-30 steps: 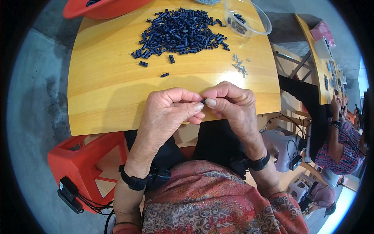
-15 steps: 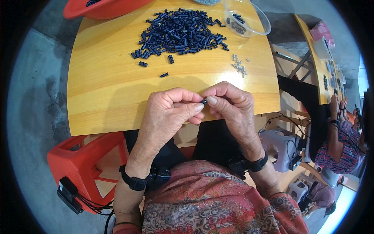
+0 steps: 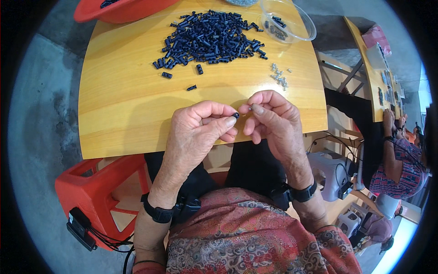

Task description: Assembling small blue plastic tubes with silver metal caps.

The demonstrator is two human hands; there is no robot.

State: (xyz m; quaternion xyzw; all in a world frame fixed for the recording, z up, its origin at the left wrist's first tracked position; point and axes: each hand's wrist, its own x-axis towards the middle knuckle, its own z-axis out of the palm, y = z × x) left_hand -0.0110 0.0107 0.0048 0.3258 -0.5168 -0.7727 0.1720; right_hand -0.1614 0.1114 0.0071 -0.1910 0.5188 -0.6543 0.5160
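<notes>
My left hand (image 3: 200, 130) pinches a small dark blue plastic piece (image 3: 235, 115) between thumb and forefinger, over the near edge of the yellow wooden table (image 3: 123, 109). My right hand (image 3: 271, 119) is beside it, fingertips closed and almost touching the piece; whatever it pinches is too small to make out. A large heap of the same dark blue pieces (image 3: 207, 39) lies at the far middle of the table. A small cluster of silvery metal bits (image 3: 279, 77) lies to the right of the heap.
A clear plastic bowl (image 3: 287, 20) with a few pieces stands at the far right, a red basin (image 3: 123, 9) at the far left. A red plastic stool (image 3: 98, 196) is at my lower left. Another person (image 3: 397, 155) works at a second table on the right.
The hands have stayed together at the table's near edge. The dark piece now shows at my left fingertips, and my right fingers have shifted slightly against it.
</notes>
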